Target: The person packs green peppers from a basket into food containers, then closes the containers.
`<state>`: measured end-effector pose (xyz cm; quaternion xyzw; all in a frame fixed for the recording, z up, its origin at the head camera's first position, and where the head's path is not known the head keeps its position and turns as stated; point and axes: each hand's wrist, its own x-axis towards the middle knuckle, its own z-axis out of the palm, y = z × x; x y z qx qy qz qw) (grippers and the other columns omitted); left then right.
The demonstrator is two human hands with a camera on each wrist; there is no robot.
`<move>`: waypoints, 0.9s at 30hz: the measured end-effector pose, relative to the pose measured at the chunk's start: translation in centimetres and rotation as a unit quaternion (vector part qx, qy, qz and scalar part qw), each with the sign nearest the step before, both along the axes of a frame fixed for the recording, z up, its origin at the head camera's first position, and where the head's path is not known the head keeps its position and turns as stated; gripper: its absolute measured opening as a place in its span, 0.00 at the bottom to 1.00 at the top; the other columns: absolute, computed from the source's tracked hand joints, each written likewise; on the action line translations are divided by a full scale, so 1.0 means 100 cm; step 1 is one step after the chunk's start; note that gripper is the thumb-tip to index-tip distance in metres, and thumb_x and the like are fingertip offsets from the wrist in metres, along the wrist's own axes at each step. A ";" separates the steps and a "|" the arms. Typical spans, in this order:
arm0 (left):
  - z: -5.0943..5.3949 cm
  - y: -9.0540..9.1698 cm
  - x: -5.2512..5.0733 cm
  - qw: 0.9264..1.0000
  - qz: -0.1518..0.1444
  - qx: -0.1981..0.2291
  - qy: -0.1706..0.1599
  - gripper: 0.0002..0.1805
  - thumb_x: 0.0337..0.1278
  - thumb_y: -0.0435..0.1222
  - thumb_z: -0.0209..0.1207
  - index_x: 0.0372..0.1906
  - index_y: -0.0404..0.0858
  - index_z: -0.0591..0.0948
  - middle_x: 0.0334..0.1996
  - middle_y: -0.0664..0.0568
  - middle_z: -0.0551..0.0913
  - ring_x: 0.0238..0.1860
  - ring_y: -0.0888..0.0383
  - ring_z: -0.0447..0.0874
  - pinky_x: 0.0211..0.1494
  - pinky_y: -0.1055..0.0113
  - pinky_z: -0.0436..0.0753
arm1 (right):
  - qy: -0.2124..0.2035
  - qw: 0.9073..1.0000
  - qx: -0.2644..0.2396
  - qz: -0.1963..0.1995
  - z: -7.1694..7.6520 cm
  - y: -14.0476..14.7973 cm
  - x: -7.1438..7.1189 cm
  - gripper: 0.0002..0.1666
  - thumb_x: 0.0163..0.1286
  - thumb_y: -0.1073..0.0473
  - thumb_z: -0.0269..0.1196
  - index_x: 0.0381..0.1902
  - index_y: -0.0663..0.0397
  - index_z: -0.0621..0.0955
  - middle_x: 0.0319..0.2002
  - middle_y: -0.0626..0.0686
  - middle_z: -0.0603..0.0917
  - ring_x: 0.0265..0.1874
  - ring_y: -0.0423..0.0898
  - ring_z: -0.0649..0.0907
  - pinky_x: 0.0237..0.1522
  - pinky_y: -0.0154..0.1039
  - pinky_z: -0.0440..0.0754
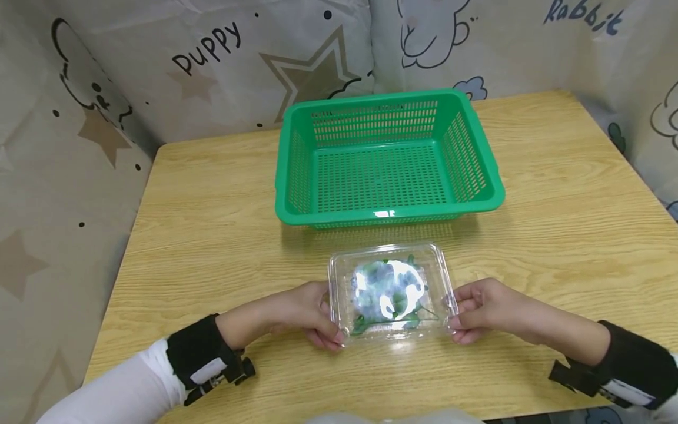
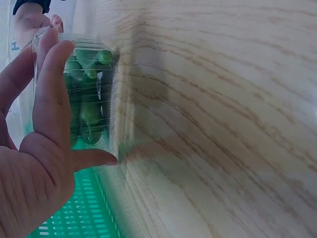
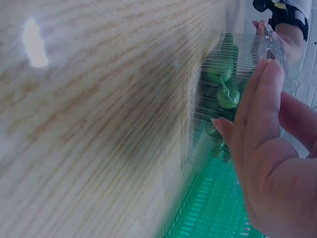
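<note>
A clear plastic clamshell box [image 1: 343, 265] lies in front of the green basket in the head view, with glare on its lid. Green vegetables [image 2: 90, 111] with thin stems show through its ribbed wall. My left hand [image 1: 313, 313] grips the box's left side, thumb at the near corner. On the opposite side my right hand [image 1: 479, 309] holds the box by its edge, thumb on top and fingers along the side. In both wrist views the box stands close to the tabletop; whether it touches is hard to tell.
Just behind the box stands a green plastic basket [image 1: 389, 217] with slotted walls. Both rest on or over a wood-grain table [image 1: 212, 235]. Patterned cloth [image 1: 212, 100] hangs along the back and sides of the table.
</note>
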<state>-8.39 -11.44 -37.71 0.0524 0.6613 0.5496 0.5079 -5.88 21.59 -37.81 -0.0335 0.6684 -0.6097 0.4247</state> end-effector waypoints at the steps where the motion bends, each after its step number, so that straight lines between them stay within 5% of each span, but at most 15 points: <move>1: 0.000 0.000 0.000 1.000 -0.001 0.000 0.000 0.32 0.43 0.20 0.64 0.55 0.29 0.62 0.28 0.34 0.85 0.27 0.48 0.87 0.35 0.52 0.85 | 0.000 1.000 0.001 -0.001 0.000 0.000 0.000 0.30 0.62 0.72 0.59 0.54 0.90 0.61 0.34 0.60 0.84 0.31 0.48 0.86 0.37 0.42 0.86; 15: -0.003 -0.002 0.003 1.000 0.009 0.022 0.008 0.34 0.45 0.20 0.63 0.58 0.28 0.60 0.26 0.36 0.85 0.24 0.51 0.86 0.35 0.52 0.86 | 0.004 1.000 0.005 -0.023 -0.001 -0.002 0.004 0.23 0.62 0.74 0.57 0.51 0.87 0.65 0.31 0.57 0.84 0.30 0.47 0.86 0.37 0.41 0.86; 20: -0.005 -0.006 0.003 1.000 -0.002 0.022 0.014 0.39 0.46 0.22 0.65 0.63 0.30 0.56 0.25 0.39 0.85 0.25 0.52 0.86 0.35 0.52 0.86 | 0.012 1.000 0.006 -0.009 -0.001 0.001 0.004 0.34 0.63 0.71 0.59 0.58 0.89 0.57 0.33 0.59 0.83 0.32 0.49 0.86 0.38 0.42 0.86; 24: -0.001 -0.017 0.003 0.998 -0.013 -0.005 0.062 0.50 0.46 0.29 0.68 0.70 0.26 0.49 0.27 0.45 0.85 0.28 0.55 0.85 0.37 0.56 0.86 | 0.084 0.995 0.055 0.016 0.002 0.010 0.006 0.40 0.67 0.62 0.60 0.63 0.85 0.55 0.38 0.59 0.83 0.36 0.52 0.85 0.39 0.41 0.86; 27: 0.007 -0.027 0.007 0.983 -0.028 -0.078 0.163 0.54 0.45 0.38 0.71 0.71 0.25 0.50 0.33 0.50 0.85 0.33 0.58 0.84 0.40 0.61 0.85 | 0.191 0.971 0.141 0.011 0.008 0.020 0.008 0.36 0.70 0.56 0.57 0.65 0.77 0.60 0.45 0.61 0.83 0.44 0.54 0.83 0.43 0.43 0.84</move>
